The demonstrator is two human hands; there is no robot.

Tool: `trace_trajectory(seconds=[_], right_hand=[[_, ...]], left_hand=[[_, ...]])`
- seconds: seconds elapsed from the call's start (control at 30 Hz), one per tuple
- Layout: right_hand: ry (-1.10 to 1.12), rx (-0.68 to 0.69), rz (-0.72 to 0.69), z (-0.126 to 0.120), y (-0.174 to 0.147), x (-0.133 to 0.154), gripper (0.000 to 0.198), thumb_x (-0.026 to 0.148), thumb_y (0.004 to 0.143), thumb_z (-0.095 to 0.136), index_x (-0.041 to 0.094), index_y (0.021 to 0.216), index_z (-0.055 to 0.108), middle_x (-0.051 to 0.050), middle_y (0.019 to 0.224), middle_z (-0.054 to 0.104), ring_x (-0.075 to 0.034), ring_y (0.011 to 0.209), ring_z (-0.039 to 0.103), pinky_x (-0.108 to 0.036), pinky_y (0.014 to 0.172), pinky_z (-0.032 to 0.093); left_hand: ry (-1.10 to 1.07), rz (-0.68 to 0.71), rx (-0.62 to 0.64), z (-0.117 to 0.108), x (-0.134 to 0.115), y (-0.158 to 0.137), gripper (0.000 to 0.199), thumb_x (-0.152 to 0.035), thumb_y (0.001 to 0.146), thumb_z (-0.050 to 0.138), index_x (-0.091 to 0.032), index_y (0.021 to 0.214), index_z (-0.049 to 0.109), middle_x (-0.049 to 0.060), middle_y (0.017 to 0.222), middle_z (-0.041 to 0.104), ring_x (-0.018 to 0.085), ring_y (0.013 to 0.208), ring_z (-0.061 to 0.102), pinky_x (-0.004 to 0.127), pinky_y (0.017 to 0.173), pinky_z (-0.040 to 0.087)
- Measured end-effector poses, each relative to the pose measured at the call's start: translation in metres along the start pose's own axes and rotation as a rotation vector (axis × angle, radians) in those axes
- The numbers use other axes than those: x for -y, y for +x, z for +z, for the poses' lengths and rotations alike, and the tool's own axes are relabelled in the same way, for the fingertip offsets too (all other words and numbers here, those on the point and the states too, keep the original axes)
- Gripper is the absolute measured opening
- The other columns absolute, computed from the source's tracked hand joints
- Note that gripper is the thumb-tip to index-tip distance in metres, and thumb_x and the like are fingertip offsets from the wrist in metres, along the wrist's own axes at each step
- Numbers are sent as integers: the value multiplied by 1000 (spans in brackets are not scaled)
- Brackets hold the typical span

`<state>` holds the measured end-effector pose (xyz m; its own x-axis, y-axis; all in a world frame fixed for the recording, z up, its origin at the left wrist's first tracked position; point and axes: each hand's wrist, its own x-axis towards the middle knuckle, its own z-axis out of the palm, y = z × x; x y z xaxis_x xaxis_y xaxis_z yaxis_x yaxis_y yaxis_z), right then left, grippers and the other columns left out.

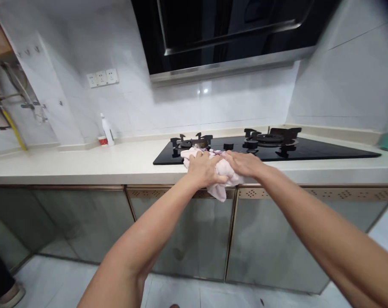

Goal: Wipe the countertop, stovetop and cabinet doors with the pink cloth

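A pale pink cloth lies bunched at the front edge of the black gas hob, one corner hanging over the counter's edge. My left hand grips it from above, fingers curled over the fabric and thumb out to the right. From the right, my right hand bears on the same cloth; its fingertips are partly hidden in the folds. Just behind the cloth is the left burner, with the right burner farther over. A small black knob stands near my hands.
A black range hood overhangs the hob. On the pale counter, a white spray bottle and a red cup stand at the back left. Glass-fronted cabinets line the front below. Another person's foot shows at lower left.
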<state>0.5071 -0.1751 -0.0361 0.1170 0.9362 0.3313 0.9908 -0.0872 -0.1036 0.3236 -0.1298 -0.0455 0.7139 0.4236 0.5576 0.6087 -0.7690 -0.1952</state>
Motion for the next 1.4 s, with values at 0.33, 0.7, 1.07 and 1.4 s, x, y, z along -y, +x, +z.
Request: trace_trajectory(seconds=[0.33,0.7,1.07,1.4], right_hand=[[69,94,-111,-4,-2,-23,64,55,98,11,32,123,64,-6,142,61,-34,136,50,-60,111,39],[82,21,-83,1,0,-20,65,62,97,15,31,125,65,-6,143,60,-35,134,51,-60,104,42],[89,-18,-133,9,3,-24,66,62,98,15,29,127,63,-8,142,61,-31,133,53,-55,108,44],[68,32,-37,6,4,-29,68,51,99,12,19,140,56,-13,148,56,-27,141,48,-43,115,41]], left_hand=[[-117,-256,9,-31,127,-77,55,-61,78,68,-35,126,67,3,128,69,29,120,55,44,102,41],[176,-701,-15,-43,236,-142,67,-71,90,41,-26,134,64,13,138,61,38,130,50,53,106,37],[150,-343,-132,-19,88,-113,70,-70,76,68,-34,135,59,14,133,55,37,120,48,54,99,33],[91,102,-197,17,-30,-28,69,-60,77,74,-27,135,54,16,121,56,34,107,52,49,87,34]])
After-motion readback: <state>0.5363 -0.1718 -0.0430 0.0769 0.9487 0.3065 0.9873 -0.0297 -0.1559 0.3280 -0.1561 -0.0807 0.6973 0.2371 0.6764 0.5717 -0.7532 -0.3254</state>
